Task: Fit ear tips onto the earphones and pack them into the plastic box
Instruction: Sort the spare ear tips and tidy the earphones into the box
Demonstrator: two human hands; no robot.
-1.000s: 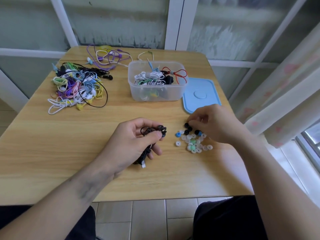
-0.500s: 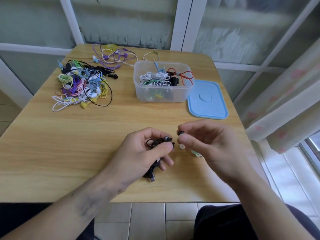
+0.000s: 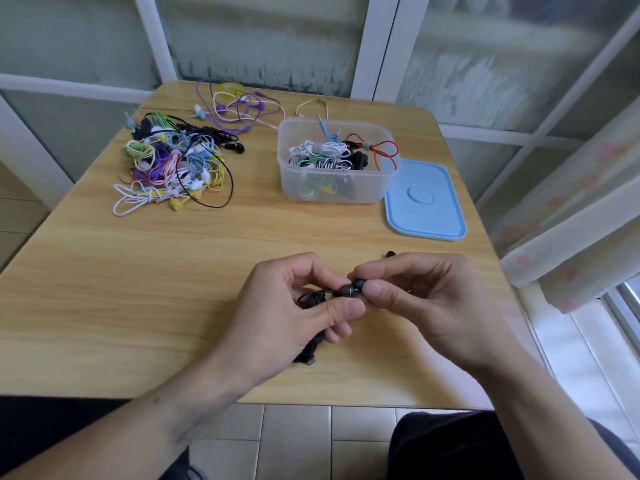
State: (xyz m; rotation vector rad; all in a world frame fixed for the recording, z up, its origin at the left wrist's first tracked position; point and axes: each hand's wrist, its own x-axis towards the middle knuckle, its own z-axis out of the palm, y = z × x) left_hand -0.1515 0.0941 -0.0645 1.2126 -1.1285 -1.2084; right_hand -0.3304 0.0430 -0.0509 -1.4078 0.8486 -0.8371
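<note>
While both hands work just above its near edge, the light wooden table with rounded corners [image 3: 104,289] carries everything else. Toward its far left lies a loose tangled pile of coloured earphone cables [image 3: 173,164], white, yellow, purple, blue and black. Right of centre stands the clear rectangular plastic box [image 3: 336,192], open on top and already holding coiled earphones, with a red cable looping over its right rim. Just beside it on the right, flat on the wood, lies the pale blue plastic lid [image 3: 424,202] with a round boss in its middle; no writing or brand can be read on it or on the box. The left hand [image 3: 291,320] grips a bundled black earphone cable [image 3: 308,348], its fingers curled round the coil, whose plug end hangs toward the table edge, while thumb and forefinger pinch the dark round earbud [image 3: 346,290]. That earbud's long axis runs left to right, nozzle pointing toward the other hand. The right hand [image 3: 426,303] pinches a small black ear tip [image 3: 359,283] between thumb and forefinger, touching the nozzle end. One more small dark ear tip [image 3: 390,253] lies on the table just beyond the right knuckles.
</note>
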